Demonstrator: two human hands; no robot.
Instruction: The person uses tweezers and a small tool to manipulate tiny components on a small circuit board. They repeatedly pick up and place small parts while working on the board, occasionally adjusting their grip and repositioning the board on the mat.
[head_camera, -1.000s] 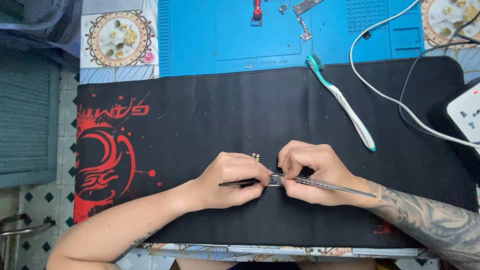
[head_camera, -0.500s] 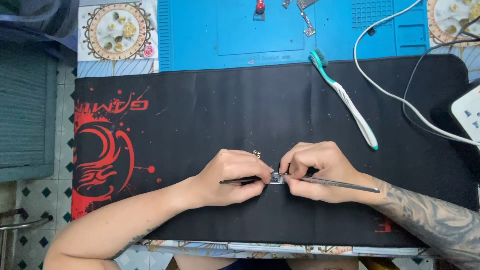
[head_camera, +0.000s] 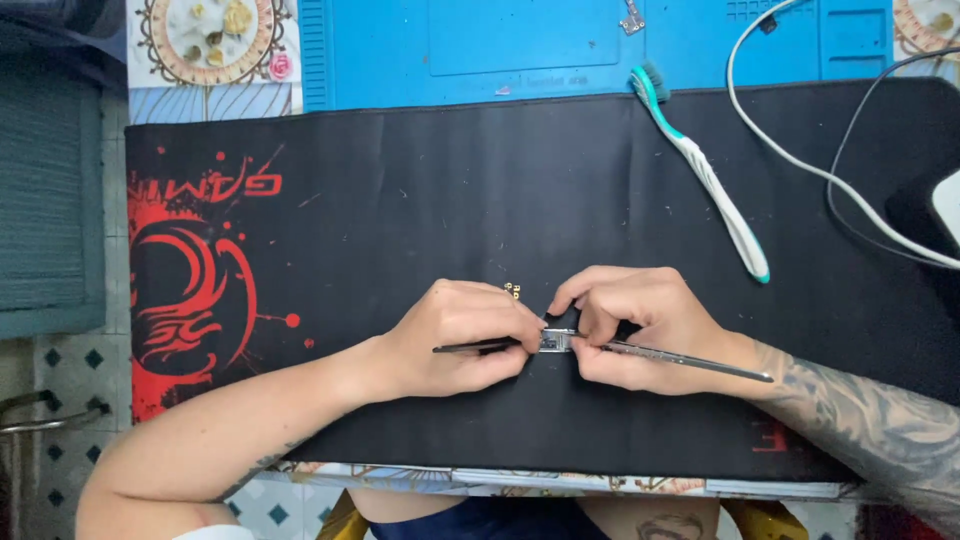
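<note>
A: Pinching what, exactly, down there on the black mat?

B: A small silvery part, sitting low on the mat, toward six o'clock from its middle. My left hand closes on a dark thin tool whose tip meets the part from nine o'clock. My right hand clamps a slim metal tool that runs off toward four o'clock over my wrist. Both grips are tight and narrow, fingertips nearly touching over the part.

A: Anything just beside your knuckles?

B: A tiny gold-coloured piece lies on the mat at twelve o'clock from my left hand; what it is I cannot tell.

A: And further out?

B: A white and teal toothbrush lies at one o'clock, well apart from my hands, its bristles reaching onto the blue work mat. A white cable curves across the upper right.
</note>
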